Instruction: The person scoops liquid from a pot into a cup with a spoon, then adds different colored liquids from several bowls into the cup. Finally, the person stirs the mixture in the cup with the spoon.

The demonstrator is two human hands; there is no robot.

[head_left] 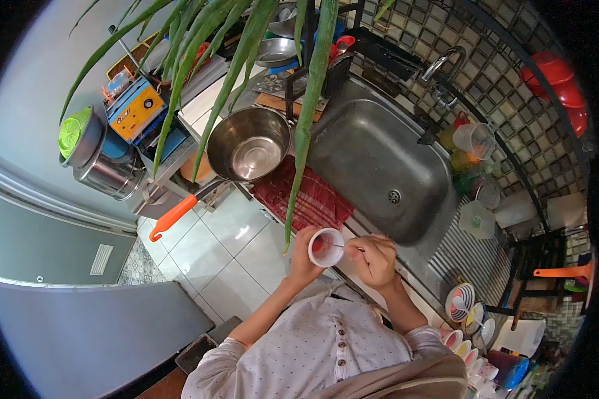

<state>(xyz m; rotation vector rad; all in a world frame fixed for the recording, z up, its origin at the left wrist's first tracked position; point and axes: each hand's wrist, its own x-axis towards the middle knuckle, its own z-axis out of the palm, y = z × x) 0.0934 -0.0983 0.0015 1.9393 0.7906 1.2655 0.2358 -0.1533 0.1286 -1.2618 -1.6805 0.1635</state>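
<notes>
My left hand (304,258) grips a small white plastic cup (327,247) and tilts its mouth up toward me; something reddish shows inside. My right hand (375,258) pinches a thin stick or utensil (336,244) whose tip reaches into the cup. Both hands hover in front of my chest, just at the near edge of the steel sink (379,166). My sleeves are white with small dots.
A steel pan with an orange handle (249,145) sits left of the sink beside a red cloth (309,196). Long green plant leaves (306,126) hang across the view. Faucet (442,66) at back, cups and dishes (466,299) on the right drainboard, pots (106,166) at left.
</notes>
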